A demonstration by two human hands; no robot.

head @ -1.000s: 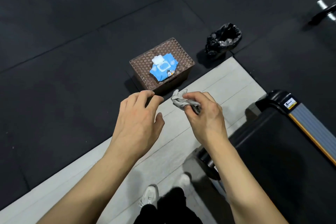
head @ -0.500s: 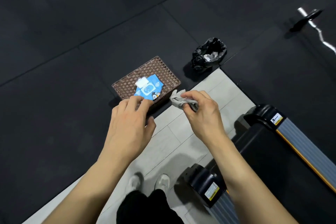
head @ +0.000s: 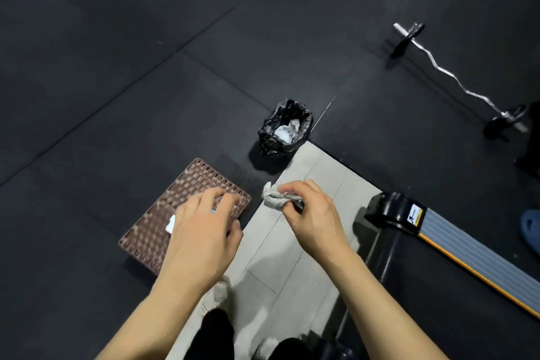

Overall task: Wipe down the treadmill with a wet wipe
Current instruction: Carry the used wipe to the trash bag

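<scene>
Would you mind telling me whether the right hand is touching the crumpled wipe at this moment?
Touching. The head view shows the right hand pinching the crumpled grey wipe between thumb and fingertips, above the pale floor tiles.

A crumpled grey-white wet wipe (head: 273, 199) is bunching between the fingertips of the right hand (head: 314, 218), above the pale floor strip; the treadmill (head: 444, 245) is lying at the right edge, its black end cap and grey, orange-lined side rail showing.
</scene>
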